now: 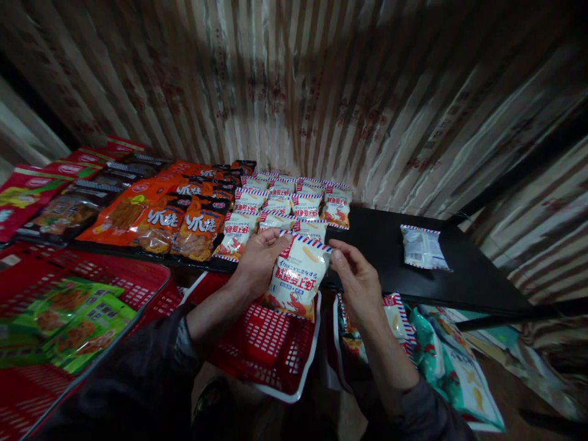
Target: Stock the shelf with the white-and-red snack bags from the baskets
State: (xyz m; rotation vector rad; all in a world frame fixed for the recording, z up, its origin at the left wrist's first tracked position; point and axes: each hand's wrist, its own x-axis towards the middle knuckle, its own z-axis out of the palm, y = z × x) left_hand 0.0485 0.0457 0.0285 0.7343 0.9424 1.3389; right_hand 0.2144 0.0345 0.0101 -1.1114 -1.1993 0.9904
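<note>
Between my two hands is a white snack bag (296, 272) with red lettering and a striped edge, its front facing me. My left hand (260, 263) is closed on its upper left side, thumb in front. At the top right corner, my right hand (356, 272) pinches the bag's edge. Just behind, rows of matching white snack bags (337, 205) stand on the black shelf (376, 245). One more bag lies apart at the right, a snack bag (423, 248) with its pale printed back showing.
Orange-and-black snack packs (199, 226), dark packs and red packs (27, 196) fill the shelf's left. Below are a red basket (285, 361) and another red basket (156, 282) with green packs (92, 331). Teal bags (459, 373) lie lower right. A corrugated wall (294, 92) stands behind.
</note>
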